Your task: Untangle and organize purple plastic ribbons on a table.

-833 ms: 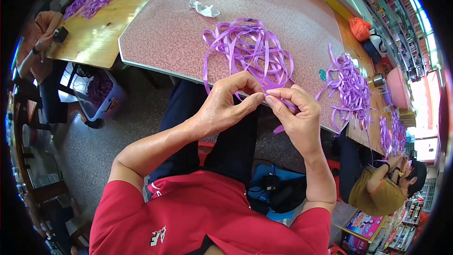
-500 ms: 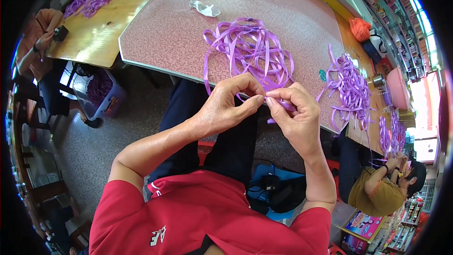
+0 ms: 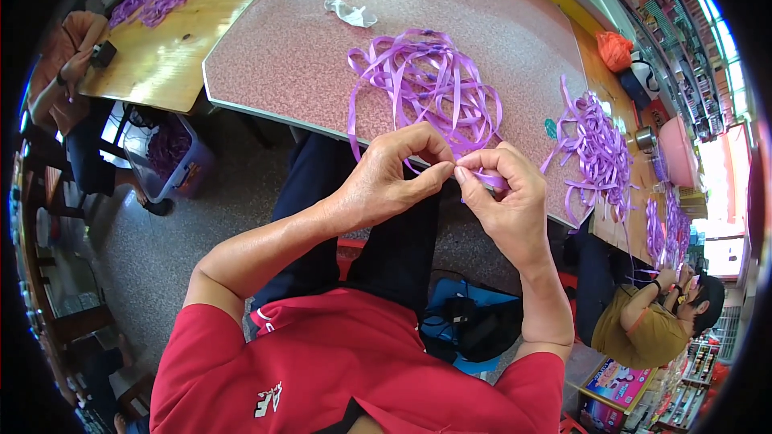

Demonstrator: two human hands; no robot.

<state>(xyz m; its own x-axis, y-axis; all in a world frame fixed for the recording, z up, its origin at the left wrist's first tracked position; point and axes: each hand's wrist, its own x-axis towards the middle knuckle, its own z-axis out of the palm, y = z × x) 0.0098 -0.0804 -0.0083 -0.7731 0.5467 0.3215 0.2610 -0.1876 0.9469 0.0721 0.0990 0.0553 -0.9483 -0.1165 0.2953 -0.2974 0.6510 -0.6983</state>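
Barely anything has shifted: left hand [image 3: 386, 181] and right hand [image 3: 503, 193] stay pinched together on a purple ribbon strand [image 3: 489, 182], just below the ribbon heap [image 3: 426, 84]. Keep fingertips tight and the strand taut.

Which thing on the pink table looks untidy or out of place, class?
The purple ribbon pile lies tangled in loose loops, one strand hanging over the pink table edge. A crumpled clear wrapper lies beyond it.
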